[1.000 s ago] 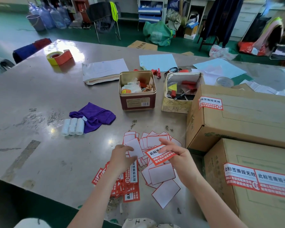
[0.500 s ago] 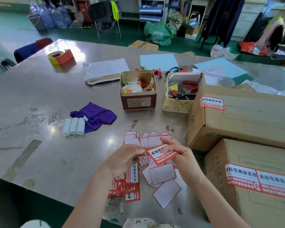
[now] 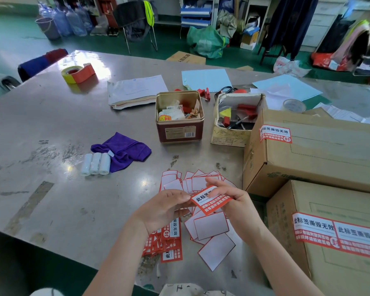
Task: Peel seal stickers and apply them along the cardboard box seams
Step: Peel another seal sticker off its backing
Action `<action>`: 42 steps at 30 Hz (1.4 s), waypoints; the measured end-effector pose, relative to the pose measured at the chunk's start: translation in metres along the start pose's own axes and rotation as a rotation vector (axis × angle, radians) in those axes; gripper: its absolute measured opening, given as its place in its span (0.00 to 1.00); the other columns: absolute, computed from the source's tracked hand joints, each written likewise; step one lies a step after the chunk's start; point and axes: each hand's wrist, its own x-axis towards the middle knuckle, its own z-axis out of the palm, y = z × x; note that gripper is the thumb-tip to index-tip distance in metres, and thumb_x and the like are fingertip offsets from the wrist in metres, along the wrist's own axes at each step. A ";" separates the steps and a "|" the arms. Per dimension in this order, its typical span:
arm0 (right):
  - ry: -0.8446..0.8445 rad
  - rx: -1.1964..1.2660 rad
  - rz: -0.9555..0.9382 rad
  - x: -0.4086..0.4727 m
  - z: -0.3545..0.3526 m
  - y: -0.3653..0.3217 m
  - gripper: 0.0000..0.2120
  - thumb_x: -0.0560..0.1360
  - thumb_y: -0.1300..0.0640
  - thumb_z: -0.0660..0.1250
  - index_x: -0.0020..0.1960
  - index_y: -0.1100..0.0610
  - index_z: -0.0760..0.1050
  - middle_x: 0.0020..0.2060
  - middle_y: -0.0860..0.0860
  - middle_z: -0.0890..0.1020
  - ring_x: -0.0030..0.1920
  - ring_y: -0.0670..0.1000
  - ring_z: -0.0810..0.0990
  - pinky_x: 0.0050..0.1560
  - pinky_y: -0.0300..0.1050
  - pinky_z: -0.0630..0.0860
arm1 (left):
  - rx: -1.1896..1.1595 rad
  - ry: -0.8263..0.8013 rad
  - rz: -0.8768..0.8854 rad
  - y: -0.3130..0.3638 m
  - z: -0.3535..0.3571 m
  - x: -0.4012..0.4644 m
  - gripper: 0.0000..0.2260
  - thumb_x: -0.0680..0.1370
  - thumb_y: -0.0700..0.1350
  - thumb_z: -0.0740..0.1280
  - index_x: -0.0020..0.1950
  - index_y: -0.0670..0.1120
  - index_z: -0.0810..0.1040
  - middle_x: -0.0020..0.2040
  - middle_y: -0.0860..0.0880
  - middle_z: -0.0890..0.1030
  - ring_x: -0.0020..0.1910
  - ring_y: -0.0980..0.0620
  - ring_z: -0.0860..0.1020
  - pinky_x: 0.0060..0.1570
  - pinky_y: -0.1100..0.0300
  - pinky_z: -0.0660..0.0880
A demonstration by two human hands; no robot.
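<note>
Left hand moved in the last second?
Yes. The left hand has come up and to the right, off the blank backings on the table, and its fingertips now meet the edge of the sticker held by the right hand.

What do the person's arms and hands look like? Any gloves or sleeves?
No gloves and no sleeves in sight. The left hand and right hand are bare, and both forearms are uncovered all the way to the bottom of the picture. No rings, watch or bracelets show on the fingers or wrists.
</note>
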 end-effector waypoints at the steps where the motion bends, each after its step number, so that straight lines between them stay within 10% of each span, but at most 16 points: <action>1: 0.000 -0.001 0.002 0.000 0.000 0.000 0.16 0.75 0.70 0.63 0.37 0.55 0.84 0.54 0.42 0.82 0.54 0.42 0.80 0.50 0.45 0.80 | -0.005 -0.003 0.000 0.000 0.000 0.000 0.09 0.71 0.49 0.67 0.41 0.46 0.84 0.48 0.45 0.84 0.52 0.47 0.79 0.58 0.56 0.73; 11: 0.062 -0.112 0.050 0.004 0.001 0.006 0.14 0.76 0.64 0.64 0.54 0.48 0.81 0.54 0.44 0.81 0.51 0.44 0.81 0.44 0.36 0.80 | -0.097 -0.004 0.060 -0.001 -0.004 -0.002 0.07 0.71 0.43 0.68 0.44 0.43 0.85 0.52 0.42 0.83 0.55 0.45 0.78 0.57 0.56 0.75; 17: 0.227 -0.316 0.065 0.008 0.001 -0.003 0.27 0.78 0.66 0.60 0.71 0.46 0.60 0.70 0.48 0.67 0.70 0.50 0.67 0.64 0.48 0.70 | -0.038 0.202 0.150 0.004 -0.001 -0.002 0.06 0.73 0.45 0.68 0.43 0.46 0.85 0.50 0.47 0.84 0.53 0.50 0.80 0.58 0.57 0.74; 24: 0.031 -0.484 -0.076 0.001 0.012 -0.011 0.14 0.76 0.55 0.65 0.60 0.46 0.74 0.59 0.44 0.77 0.60 0.48 0.76 0.62 0.48 0.75 | 0.397 0.391 0.212 0.002 0.017 0.002 0.05 0.77 0.48 0.66 0.47 0.52 0.82 0.46 0.54 0.83 0.49 0.57 0.79 0.49 0.66 0.72; 30: 0.022 -0.541 -0.124 0.002 0.016 -0.007 0.08 0.75 0.59 0.66 0.53 0.52 0.79 0.41 0.36 0.77 0.44 0.37 0.78 0.44 0.28 0.75 | 0.439 0.352 0.240 0.000 0.021 0.004 0.06 0.77 0.46 0.67 0.49 0.47 0.83 0.47 0.48 0.82 0.51 0.50 0.78 0.53 0.58 0.74; 42: 0.105 -0.573 -0.186 0.001 0.015 -0.004 0.07 0.75 0.60 0.67 0.50 0.54 0.82 0.38 0.39 0.79 0.42 0.40 0.78 0.44 0.30 0.76 | 0.590 0.385 0.316 0.004 0.029 0.003 0.06 0.77 0.45 0.67 0.49 0.46 0.82 0.47 0.48 0.80 0.50 0.52 0.77 0.47 0.65 0.73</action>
